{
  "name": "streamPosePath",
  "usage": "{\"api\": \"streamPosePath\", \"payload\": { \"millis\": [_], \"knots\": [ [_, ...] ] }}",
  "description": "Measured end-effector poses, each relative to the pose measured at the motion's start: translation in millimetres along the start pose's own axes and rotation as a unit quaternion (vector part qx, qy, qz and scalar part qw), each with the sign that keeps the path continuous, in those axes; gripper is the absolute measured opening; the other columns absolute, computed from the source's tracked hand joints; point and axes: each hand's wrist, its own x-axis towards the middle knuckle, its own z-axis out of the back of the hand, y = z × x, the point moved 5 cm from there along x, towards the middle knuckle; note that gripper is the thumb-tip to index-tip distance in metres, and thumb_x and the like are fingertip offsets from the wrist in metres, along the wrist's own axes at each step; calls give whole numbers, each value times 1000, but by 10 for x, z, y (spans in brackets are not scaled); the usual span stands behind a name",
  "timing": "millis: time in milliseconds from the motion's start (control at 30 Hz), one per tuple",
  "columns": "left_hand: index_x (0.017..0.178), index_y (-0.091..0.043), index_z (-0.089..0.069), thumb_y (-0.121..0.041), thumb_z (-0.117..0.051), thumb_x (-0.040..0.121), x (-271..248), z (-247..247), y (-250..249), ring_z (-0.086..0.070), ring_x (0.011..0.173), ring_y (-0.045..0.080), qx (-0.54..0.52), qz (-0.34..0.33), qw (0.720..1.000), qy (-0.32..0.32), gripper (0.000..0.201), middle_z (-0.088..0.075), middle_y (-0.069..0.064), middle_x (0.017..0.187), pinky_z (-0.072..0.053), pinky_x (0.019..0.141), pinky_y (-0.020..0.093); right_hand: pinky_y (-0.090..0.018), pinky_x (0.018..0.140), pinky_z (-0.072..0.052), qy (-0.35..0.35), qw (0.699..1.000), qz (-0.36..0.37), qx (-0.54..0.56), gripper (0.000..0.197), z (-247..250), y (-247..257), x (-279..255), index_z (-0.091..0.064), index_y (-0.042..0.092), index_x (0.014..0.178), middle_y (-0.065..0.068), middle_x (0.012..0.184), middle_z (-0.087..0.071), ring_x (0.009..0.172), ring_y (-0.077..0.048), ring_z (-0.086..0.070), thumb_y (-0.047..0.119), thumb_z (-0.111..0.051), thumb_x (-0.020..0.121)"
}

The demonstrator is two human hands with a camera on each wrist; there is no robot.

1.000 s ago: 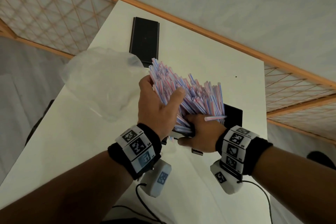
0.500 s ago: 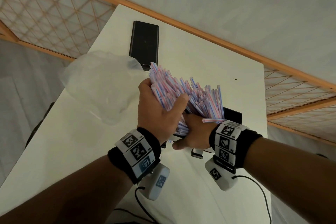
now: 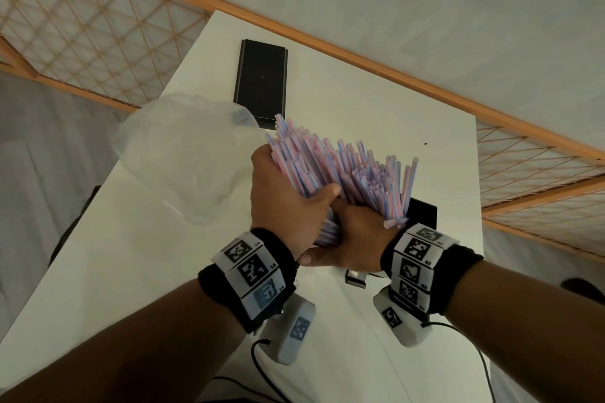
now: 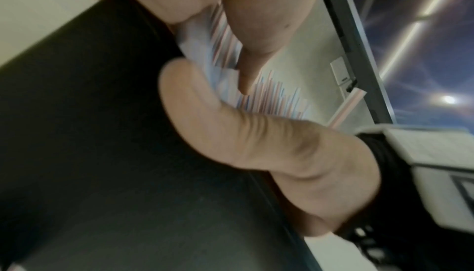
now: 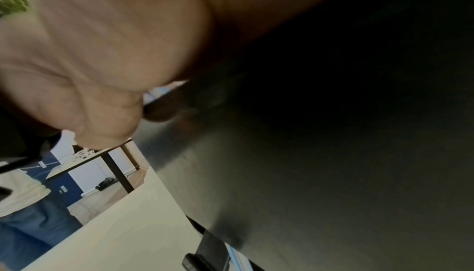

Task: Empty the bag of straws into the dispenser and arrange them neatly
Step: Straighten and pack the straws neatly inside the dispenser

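Over dispenser [image 3: 422, 213]: left hand [image 3: 288, 203] and right hand [image 3: 357, 239], fingers clamped on fanned straws [image 3: 343, 170]; loose grip likely spills strays onto table [image 3: 327, 82].

Clear plastic bag [image 3: 183, 167], matt dispenser [image 3: 422, 213]

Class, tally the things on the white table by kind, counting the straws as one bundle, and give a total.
Straw bundle: 1
Clear plastic bag: 1
Black dispenser: 1
Flat black rectangular item: 1
Total: 4
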Motion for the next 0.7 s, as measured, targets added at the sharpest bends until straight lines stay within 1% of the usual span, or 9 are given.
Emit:
{"api": "streamPosePath", "payload": {
  "millis": [100, 200, 267, 300, 367, 433, 500, 600, 700],
  "knots": [
    [116, -21, -43, -35, -94, 58, -8, 31, 23, -66, 98, 10, -21, 30, 999, 7, 78, -63, -7, 111, -57, 87, 32, -31, 85, -50, -45, 998, 29, -35, 94, 72, -49, -224, -46, 21, 131, 7, 109, -64, 97, -16, -63, 82, -64, 62],
    [119, -18, -47, -61, -82, 59, -27, 38, 25, -69, 96, 15, -74, 55, 996, 18, 81, -68, -4, 106, -59, 85, 42, -32, 84, -50, -89, 994, 57, -38, 59, 125, -99, -486, -61, 18, 115, 4, 106, -69, 97, -19, -64, 58, -72, 73],
    [118, -15, -50, -62, -76, 66, -49, 30, 10, -69, 100, 18, -117, 45, 992, 22, 75, -69, -1, 107, -57, 90, 48, -28, 79, -48, -80, 995, 56, -34, 49, 56, -133, -530, -64, 18, 108, 11, 96, -66, 89, -16, -61, 53, -69, 74],
    [118, -14, -50, -61, -73, 69, -61, 28, -1, -68, 102, 17, -130, 44, 990, 20, 72, -68, -2, 108, -55, 92, 48, -21, 77, -44, -76, 995, 59, -23, 44, 6, -143, -513, -63, 20, 108, 17, 92, -60, 87, -13, -56, 49, -71, 76],
    [118, -16, -50, -60, -70, 72, -71, 12, -6, -67, 105, 14, -143, 42, 989, 21, 67, -68, -6, 110, -54, 95, 49, -15, 80, -38, -75, 995, 63, -15, 47, -91, -168, -444, -58, 25, 118, 21, 99, -54, 95, -9, -54, 46, -71, 78],
    [118, -16, -50, -59, -69, 72, -72, 1, -11, -68, 105, 16, -147, 41, 988, 25, 66, -69, -6, 110, -54, 95, 51, -24, 89, -45, -75, 996, 54, -19, 52, -153, -204, -373, -54, 29, 121, 14, 112, -58, 107, -12, -55, 52, -67, 77],
    [118, -16, -50, -59, -70, 73, -70, 3, -7, -68, 106, 18, -153, 46, 987, 29, 65, -69, -5, 110, -54, 95, 52, -31, 91, -49, -67, 997, 33, -29, 49, -182, -227, -340, -54, 30, 117, 10, 111, -59, 106, -14, -56, 55, -66, 77],
    [117, -16, -48, -59, -70, 72, -61, 15, 9, -67, 106, 20, -155, 58, 986, 32, 67, -68, -2, 110, -52, 96, 54, -33, 90, -50, -39, 999, 27, -22, 48, -181, -201, -284, -57, 29, 113, 10, 109, -61, 102, -14, -57, 53, -70, 74],
    [111, -15, -47, -61, -70, 67, -55, 57, 21, -64, 96, 22, -176, 81, 981, 25, 68, -66, 0, 101, -50, 94, 60, -37, 90, -52, -8, 1000, 18, -10, 54, -179, -143, -190, -58, 31, 116, 11, 109, -63, 101, -16, -60, 57, -71, 70]
  ]
}}
